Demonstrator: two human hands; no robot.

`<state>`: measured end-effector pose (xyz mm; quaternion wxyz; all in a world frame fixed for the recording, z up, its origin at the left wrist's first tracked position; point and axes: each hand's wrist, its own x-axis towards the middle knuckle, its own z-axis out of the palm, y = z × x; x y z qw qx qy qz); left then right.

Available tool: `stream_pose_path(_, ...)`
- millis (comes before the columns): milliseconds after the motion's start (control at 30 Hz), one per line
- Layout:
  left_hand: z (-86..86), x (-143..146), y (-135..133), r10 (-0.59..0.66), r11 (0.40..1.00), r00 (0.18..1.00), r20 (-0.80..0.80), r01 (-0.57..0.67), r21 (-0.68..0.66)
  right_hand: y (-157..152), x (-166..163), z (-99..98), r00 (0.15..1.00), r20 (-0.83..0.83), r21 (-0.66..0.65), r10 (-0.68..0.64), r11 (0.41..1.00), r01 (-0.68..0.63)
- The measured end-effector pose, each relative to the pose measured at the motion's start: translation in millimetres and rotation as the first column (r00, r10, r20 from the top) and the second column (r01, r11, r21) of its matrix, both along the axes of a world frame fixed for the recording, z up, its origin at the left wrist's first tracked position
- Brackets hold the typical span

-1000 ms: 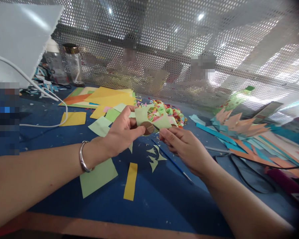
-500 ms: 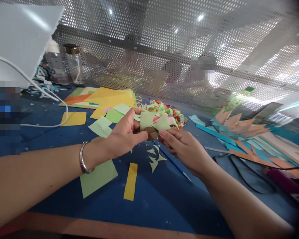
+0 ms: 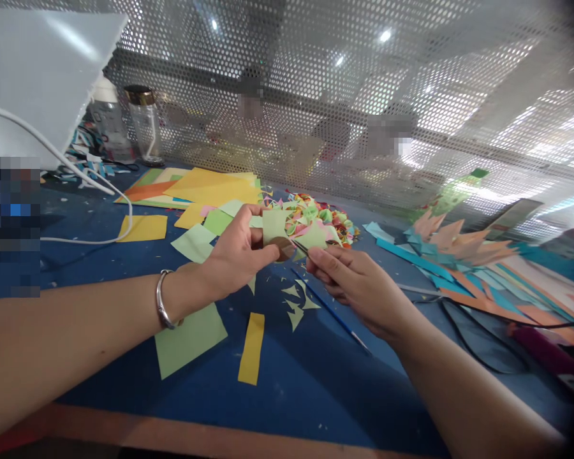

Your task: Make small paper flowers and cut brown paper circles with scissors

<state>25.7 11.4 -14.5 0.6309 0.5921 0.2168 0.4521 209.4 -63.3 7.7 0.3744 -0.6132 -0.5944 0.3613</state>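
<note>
My left hand (image 3: 234,255) pinches a light green paper piece (image 3: 273,225) together with a small brown round disc (image 3: 282,248), thumb and fingers closed on them above the blue table. My right hand (image 3: 358,284) is closed around a thin dark tool (image 3: 300,248) whose tip meets the green paper beside the disc. Small green paper offcuts (image 3: 296,305) lie on the table right under both hands. A silver bangle (image 3: 161,299) sits on my left wrist.
A green sheet (image 3: 189,338) and a yellow strip (image 3: 251,347) lie near the front edge. Yellow and orange sheets (image 3: 210,188), a heap of coloured paper curls (image 3: 323,220), orange and teal cut paper (image 3: 459,255), a thin brush (image 3: 332,312), cables (image 3: 473,344), bottles (image 3: 143,124) and a perforated screen (image 3: 316,95).
The green paper has been turned and folded slightly in my left hand. The tool's thin tip now shows beside the disc. Both hands stay in about the same place.
</note>
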Motion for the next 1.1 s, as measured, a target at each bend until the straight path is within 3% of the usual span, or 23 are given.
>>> stream_pose_path(167, -2.9, -0.6, 2.2, 0.041, 0.999, 0.998, -0.043, -0.041, 0.010, -0.5, -0.3, 0.8, 0.999, -0.034, 0.107, -0.001, 0.994, 0.004)
stream_pose_path(300, -4.0, -1.5, -0.5, 0.035, 0.998, 0.996, -0.083, -0.031, 0.052, -1.1, -3.1, 0.2, 0.997, 0.066, 0.234, -0.042, 0.972, 0.026)
stream_pose_path(567, 3.5, -2.4, -11.5, -0.048, 0.987, 0.981, -0.186, 0.075, 0.139, 0.4, -7.6, -5.1, 0.984, 0.173, 0.228, -0.037, 0.974, -0.003)
stream_pose_path(667, 5.5, -1.4, -14.4, -0.096, 0.991, 0.986, -0.139, 0.108, 0.079, -0.1, -7.9, -4.1, 0.990, 0.144, 0.194, -0.002, 0.981, -0.026)
stream_pose_path(900, 2.8, 3.0, -14.4, -0.109, 0.951, 0.994, 0.000, 0.104, -0.290, -3.3, -6.8, -1.0, 1.000, 0.001, 0.255, 0.011, 0.967, -0.011)
stream_pose_path(1000, 3.4, 3.9, -14.7, -0.117, 0.937, 0.993, 0.033, 0.121, -0.329, -3.1, -8.1, -1.7, 0.998, -0.062, 0.247, 0.030, 0.969, -0.013)
stream_pose_path(1100, 7.8, 3.3, -15.6, -0.053, 0.947, 0.999, 0.002, 0.051, -0.317, -1.8, -7.8, -2.2, 0.999, -0.050, 0.242, -0.010, 0.970, 0.022)
